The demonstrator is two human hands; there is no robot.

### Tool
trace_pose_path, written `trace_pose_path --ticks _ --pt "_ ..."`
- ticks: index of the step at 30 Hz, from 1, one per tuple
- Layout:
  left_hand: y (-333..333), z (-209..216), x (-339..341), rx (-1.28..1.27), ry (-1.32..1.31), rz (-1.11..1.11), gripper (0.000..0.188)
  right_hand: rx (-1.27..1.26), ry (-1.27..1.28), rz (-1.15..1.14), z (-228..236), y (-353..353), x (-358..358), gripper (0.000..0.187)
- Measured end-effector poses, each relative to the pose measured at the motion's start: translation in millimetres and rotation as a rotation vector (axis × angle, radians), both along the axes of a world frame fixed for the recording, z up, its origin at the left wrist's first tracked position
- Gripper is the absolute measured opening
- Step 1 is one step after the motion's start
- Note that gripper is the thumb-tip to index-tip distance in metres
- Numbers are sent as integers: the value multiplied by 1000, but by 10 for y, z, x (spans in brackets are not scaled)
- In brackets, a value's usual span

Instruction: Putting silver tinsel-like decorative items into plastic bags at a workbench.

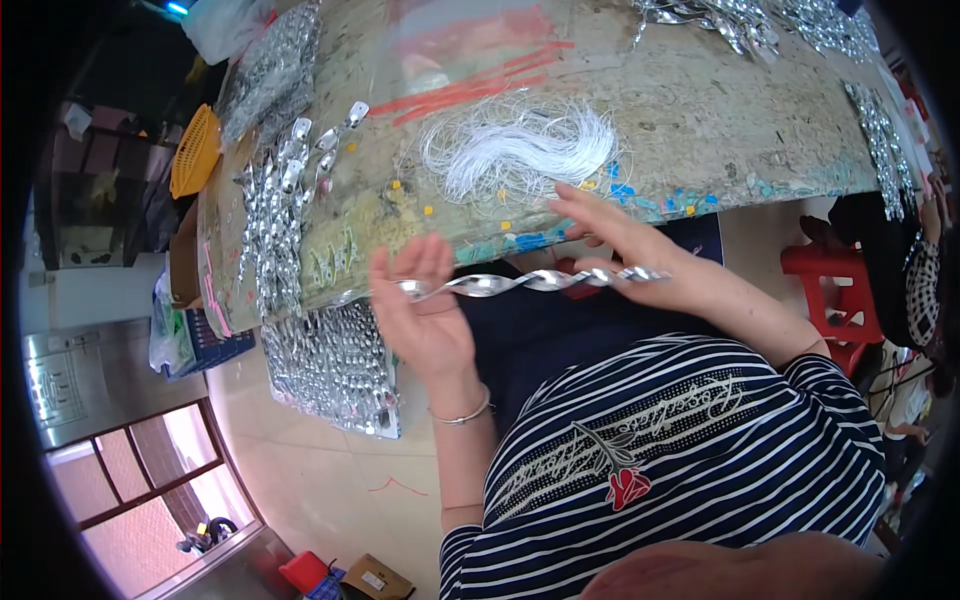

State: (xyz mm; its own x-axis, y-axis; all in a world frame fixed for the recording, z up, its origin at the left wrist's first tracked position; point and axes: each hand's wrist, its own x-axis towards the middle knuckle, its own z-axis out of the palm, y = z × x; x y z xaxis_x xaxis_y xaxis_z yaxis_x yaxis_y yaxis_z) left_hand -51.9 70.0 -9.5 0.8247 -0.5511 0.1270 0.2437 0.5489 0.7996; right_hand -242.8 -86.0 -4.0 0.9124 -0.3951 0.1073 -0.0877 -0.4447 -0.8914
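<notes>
A twisted silver foil strip stretches level between my hands, just off the table's near edge. My left hand is palm up with its fingers loosely extended, and the strip lies across it beside the thumb. The strip's other end rests against the palm of my right hand, whose fingers point left and away; how firmly it grips is hard to see. Beyond my hands, a loose bundle of white string lies on the worn table.
Silver twisted pieces lie along the table's left end, and more hang below it. A yellow basket stands at the far left. Red strips lie farther back. To the right are a red stool and another person's checked sleeve.
</notes>
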Motion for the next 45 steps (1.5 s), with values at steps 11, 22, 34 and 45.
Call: trace_pose_path --ticks 11,22,34,45 --pt "616 490 651 272 -292 292 41 -243 -71 20 -13 -437 863 18" --pt "564 -88 301 555 -179 -186 45 -508 -44 100 -338 -358 2693 15" --pt "625 32 349 654 -204 -218 40 -677 72 115 -130 -503 2846 15" --pt "400 30 157 734 -196 -297 38 458 -225 -70 716 -981 1541 15"
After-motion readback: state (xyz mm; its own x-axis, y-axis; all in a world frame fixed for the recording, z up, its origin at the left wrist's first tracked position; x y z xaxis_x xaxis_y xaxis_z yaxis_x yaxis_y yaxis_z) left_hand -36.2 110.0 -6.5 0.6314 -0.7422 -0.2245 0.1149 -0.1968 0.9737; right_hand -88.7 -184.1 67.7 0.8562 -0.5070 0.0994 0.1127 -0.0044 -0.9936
